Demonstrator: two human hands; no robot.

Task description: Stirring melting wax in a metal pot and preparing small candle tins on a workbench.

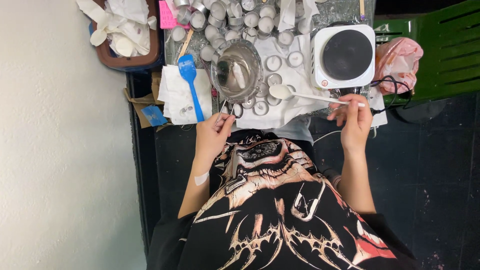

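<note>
My left hand (212, 134) pinches a thin metal pair of tweezers (223, 110) that points up toward a glass bowl (237, 70) of clear melted liquid. My right hand (352, 120) holds a white spoon (300, 94) by its handle, the spoon's bowl hovering over small round metal cups (267, 95) on white paper just right of the glass bowl. Some cups hold white wax.
A white single hot plate (343, 55) with a black top stands right of the bowl. A blue spatula (191, 82) lies on paper to the left. A brown tray (127, 35) of white scraps sits at the far left, a pink bag (400, 62) at the right, several filled cups (235, 17) behind.
</note>
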